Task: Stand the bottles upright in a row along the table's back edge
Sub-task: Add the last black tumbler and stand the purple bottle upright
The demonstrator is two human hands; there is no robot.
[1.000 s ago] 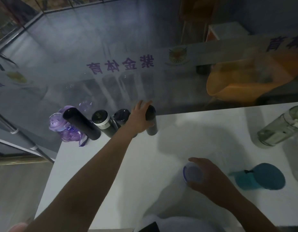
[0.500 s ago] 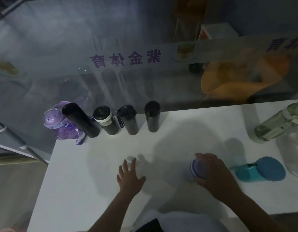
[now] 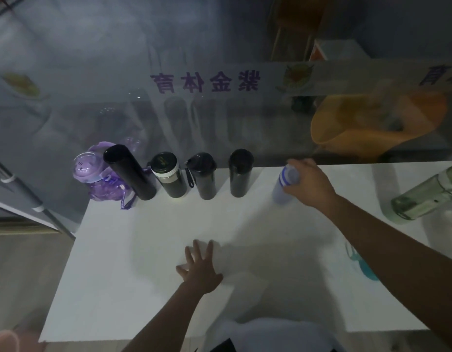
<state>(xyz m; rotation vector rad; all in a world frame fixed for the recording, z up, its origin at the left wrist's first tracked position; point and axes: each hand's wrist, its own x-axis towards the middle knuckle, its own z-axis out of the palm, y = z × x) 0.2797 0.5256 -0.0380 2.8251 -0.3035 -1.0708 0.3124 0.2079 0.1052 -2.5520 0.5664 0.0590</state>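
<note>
A pale bottle with a blue-striped cap [image 3: 285, 182] is gripped by the right hand [image 3: 309, 182] near the white table [image 3: 148, 288]'s back edge, right of five upright bottles [image 3: 204, 175]. The left hand [image 3: 199, 271] is laid flat, fingers spread, holding nothing.

Five bottles stood upright along the back edge of the white table [image 3: 143, 250]: a purple bottle [image 3: 95, 179] at the left end, then a tall black flask [image 3: 129, 172], a white-collared bottle [image 3: 169, 175], a strapped black bottle [image 3: 204, 175] and a black tumbler [image 3: 240, 172]. Right of these, a blue-banded pale bottle [image 3: 285, 184] stood near the same edge. A green bottle [image 3: 425, 196] lay tilted at the right edge, and a teal bottle [image 3: 364, 268] showed only partly.
</note>
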